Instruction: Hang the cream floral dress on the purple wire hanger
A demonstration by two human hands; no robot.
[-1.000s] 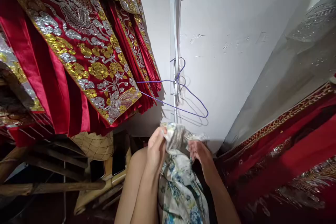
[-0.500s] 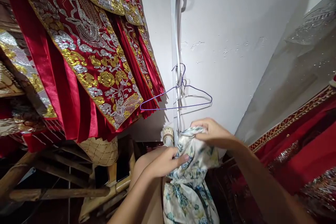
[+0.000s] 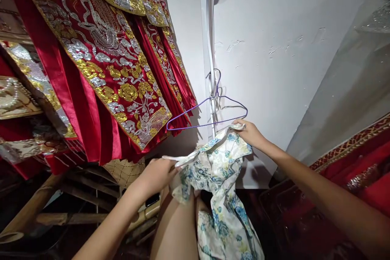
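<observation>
A white garment (image 3: 224, 207) with blue and yellow-green flowers hangs between my two hands, its top edge stretched out. My left hand (image 3: 161, 174) is closed on the left end of that edge. Its right end is pinched in my right hand (image 3: 248, 133), just below the right corner of a purple wire hanger (image 3: 195, 126). The bare hanger hangs by its hook from a white cord or strip (image 3: 211, 40) along the wall. The lower part of the garment drapes down beside my legs, and its folds hide its full shape.
Red costumes (image 3: 115, 69) with gold and silver embroidery hang at the left. Below them stands a bamboo frame (image 3: 51, 218) near a woven hat-like item (image 3: 124, 170). More red beaded cloth (image 3: 359, 170) lies at the right, by a clear plastic sheet (image 3: 332, 85). A white wall (image 3: 268, 73) rises ahead.
My hands have moved apart, left hand leftward and right hand up toward the hanger. The bunched garment is now spread between them. The view has shifted slightly.
</observation>
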